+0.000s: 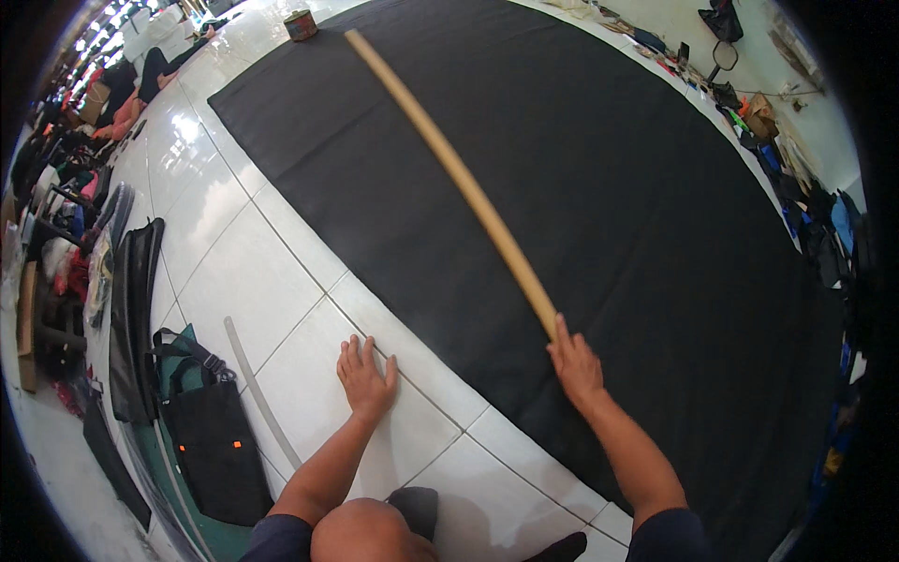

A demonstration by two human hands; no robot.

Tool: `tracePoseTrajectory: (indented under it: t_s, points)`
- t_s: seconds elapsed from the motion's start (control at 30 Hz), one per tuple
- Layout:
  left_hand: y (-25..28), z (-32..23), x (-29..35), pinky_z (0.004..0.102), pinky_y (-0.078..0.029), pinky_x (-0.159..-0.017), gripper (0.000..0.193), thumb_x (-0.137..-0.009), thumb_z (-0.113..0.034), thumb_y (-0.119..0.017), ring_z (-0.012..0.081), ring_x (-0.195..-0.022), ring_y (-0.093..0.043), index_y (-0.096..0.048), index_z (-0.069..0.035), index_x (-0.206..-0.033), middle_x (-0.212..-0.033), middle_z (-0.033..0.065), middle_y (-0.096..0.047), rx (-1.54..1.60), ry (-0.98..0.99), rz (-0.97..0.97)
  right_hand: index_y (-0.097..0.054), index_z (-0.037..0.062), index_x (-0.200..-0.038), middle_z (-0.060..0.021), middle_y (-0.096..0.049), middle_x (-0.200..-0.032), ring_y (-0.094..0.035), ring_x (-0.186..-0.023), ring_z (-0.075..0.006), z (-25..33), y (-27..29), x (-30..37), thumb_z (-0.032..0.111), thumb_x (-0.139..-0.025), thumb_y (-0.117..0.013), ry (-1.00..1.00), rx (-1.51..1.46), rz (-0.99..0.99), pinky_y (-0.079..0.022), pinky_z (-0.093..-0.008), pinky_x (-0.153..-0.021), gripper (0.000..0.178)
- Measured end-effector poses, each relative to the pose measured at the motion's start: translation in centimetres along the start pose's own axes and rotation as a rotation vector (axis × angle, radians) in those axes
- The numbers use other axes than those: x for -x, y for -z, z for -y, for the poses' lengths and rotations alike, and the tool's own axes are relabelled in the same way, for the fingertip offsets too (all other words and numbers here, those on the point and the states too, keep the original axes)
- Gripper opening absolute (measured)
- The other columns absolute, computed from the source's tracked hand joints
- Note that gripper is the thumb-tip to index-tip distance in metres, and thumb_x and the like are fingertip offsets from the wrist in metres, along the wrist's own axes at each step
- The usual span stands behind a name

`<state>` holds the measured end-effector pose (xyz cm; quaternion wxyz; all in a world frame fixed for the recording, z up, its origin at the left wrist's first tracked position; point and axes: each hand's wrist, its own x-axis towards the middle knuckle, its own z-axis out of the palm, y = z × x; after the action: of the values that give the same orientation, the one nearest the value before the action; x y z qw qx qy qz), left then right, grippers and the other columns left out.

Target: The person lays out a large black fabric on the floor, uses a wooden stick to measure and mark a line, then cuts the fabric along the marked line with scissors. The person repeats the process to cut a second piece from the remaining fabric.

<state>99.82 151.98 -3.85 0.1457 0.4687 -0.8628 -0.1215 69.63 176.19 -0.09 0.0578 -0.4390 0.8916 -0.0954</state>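
- Black fabric sheet (599,215) lies spread flat over the white tiled floor (281,281); it looks soft and limp, likely to drag and wrinkle.
- Long tan stick (449,164) rests diagonally across the fabric; it seems stiff and light, best gripped near its end.
- Right hand (576,365) closes on the stick's near end.
- Left hand (367,379) lies open, flat on a tile, holding nothing.
- Small round tin (301,24) stands just beside the fabric's far corner.

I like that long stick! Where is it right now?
In the head view, the long tan stick lies across the black fabric sheet on the tiled floor. Its near end is under the right hand; its far end points toward a small round tin.
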Motion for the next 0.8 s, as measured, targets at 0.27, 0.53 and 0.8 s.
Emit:
tracePoseTrajectory:
  t_s: [0.27, 0.53, 0.8]
  points:
    - [-0.3, 0.1, -0.4, 0.0520, -0.021, -0.117, 0.058, -0.093, -0.036, -0.062, 0.0432, -0.143, -0.029, -0.049, -0.003, -0.139, -0.149, 0.0272, -0.039, 0.034, -0.008, -0.030, -0.043, 0.0168, -0.149, -0.0144, -0.058, -0.091, -0.065, -0.078, -0.0334, 4.4, 0.5, 9.6, 0.035, -0.094, -0.065, 0.190, -0.123, 0.200, -0.058, -0.0454, -0.065, 0.062]
    - [-0.2, 0.4, 0.0, 0.0505, -0.020, -0.118, 0.061, -0.092, -0.038, -0.060, 0.0408, -0.145, -0.028, -0.049, -0.003, -0.140, -0.151, 0.0251, -0.038, 0.017, 0.012, -0.012, -0.043, 0.0149, -0.149, -0.0150, -0.061, -0.095, -0.067, -0.084, -0.0344, 4.7, 3.3, 8.6, 0.039, -0.097, -0.062, 0.169, -0.189, 0.200, -0.057, -0.0461, -0.068, 0.061]
    - [0.1, 0.3, -0.1, 0.0511, -0.020, -0.118, 0.059, -0.092, -0.037, -0.062, 0.0417, -0.144, -0.029, -0.051, -0.003, -0.139, -0.151, 0.0252, -0.038, 0.047, 0.020, -0.002, -0.031, 0.0120, -0.155, -0.0244, -0.063, -0.109, -0.065, -0.095, -0.0435, 9.6, 2.8, -4.7, 0.035, -0.103, -0.050, -0.094, -0.337, 0.078, -0.053, -0.0541, -0.080, 0.060]
